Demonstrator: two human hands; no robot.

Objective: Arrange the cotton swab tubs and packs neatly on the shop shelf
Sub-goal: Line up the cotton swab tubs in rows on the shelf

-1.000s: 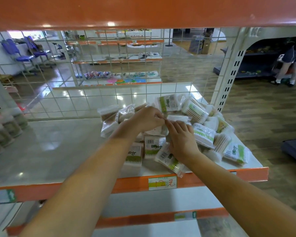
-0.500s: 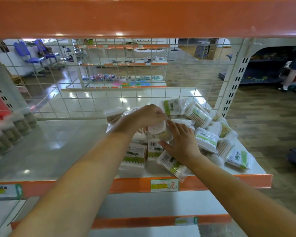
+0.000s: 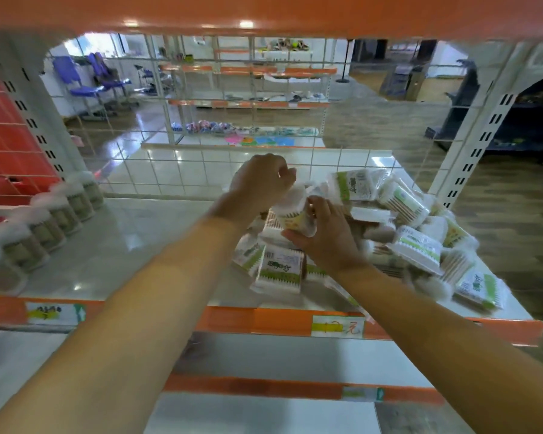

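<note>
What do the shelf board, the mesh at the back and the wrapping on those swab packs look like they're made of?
Shelf board: probably painted metal, glossy, mirroring lights. Back mesh: thin white-coated wire grid, likely steel. Swab pack wrapping: clear crinkly plastic film, shiny, cotton tips showing through.

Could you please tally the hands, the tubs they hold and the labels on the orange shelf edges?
Hands: 2 (left hand, right hand)
Held tub: 1
Edge labels: 3
Total: 6
</note>
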